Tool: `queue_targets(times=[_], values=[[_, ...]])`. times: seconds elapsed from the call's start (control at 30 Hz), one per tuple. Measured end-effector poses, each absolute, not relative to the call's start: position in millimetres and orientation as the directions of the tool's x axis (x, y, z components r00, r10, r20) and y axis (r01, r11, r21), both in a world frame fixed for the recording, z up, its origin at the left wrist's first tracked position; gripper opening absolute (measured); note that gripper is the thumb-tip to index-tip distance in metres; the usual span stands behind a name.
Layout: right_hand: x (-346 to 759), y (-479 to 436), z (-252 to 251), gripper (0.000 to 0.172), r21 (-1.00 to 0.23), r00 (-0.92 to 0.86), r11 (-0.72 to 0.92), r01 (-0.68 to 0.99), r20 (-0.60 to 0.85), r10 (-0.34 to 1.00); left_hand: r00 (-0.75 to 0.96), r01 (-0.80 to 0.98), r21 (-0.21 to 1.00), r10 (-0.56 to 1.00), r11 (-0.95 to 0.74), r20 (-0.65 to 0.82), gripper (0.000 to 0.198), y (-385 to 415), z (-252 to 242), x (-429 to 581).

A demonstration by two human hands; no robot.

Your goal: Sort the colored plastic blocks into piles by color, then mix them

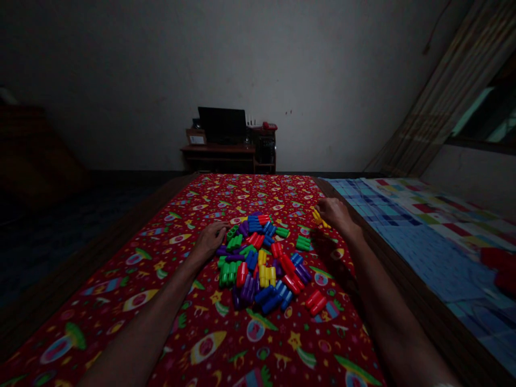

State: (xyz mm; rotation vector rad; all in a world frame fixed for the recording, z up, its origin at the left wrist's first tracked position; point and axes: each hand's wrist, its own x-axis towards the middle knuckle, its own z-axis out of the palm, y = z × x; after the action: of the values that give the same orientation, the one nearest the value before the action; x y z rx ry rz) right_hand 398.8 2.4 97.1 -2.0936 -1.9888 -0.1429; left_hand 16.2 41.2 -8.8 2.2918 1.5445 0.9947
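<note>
A heap of plastic building blocks (262,263) in red, blue, green, yellow and purple lies on a red patterned cloth (209,338). My left hand (209,239) rests palm down at the heap's left edge, its fingers curled against green and purple blocks. My right hand (332,211) is further out to the right of the heap, closed on a yellow block (317,216). A green block (303,243) and a red block (315,302) lie a little apart from the heap.
The cloth covers a long table with wooden edges (407,279). A checked mat (423,226) lies to the right, with red objects (500,266) on it. A desk with a dark monitor (222,124) stands against the far wall. A curtain (439,102) hangs at right.
</note>
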Motion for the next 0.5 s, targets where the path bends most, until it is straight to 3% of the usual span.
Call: queue_targets(times=[0.07, 0.17, 0.27, 0.37, 0.5], values=[[365.6, -2.2, 96.9, 0.027, -0.183, -0.139, 0.191, 0.964, 0.262, 0.955, 0.225, 0.739, 0.512, 0.877, -0.437, 0.424, 0.04, 41.2, -9.1, 16.3], [319.0, -14.9, 92.7, 0.026, -0.362, -0.471, 0.511, 0.78, 0.197, 0.86, 0.217, 0.74, 0.515, 0.878, -0.433, 0.426, 0.038, 41.0, -9.0, 16.5], [287.7, -34.6, 90.6, 0.022, -0.477, -0.705, 0.632, 0.611, 0.035, 0.708, 0.22, 0.741, 0.515, 0.88, -0.432, 0.421, 0.037, 40.0, -8.0, 16.9], [273.5, -51.9, 87.8, 0.024, -0.39, -0.738, 0.661, 0.641, -0.079, 0.67, 0.226, 0.737, 0.515, 0.878, -0.438, 0.423, 0.037, 38.7, -6.7, 17.6], [270.2, -55.4, 72.4, 0.03, -0.236, -0.653, 0.635, 0.736, 0.002, 0.757, 0.22, 0.737, 0.519, 0.88, -0.433, 0.421, 0.038, 38.0, -6.3, 18.3]])
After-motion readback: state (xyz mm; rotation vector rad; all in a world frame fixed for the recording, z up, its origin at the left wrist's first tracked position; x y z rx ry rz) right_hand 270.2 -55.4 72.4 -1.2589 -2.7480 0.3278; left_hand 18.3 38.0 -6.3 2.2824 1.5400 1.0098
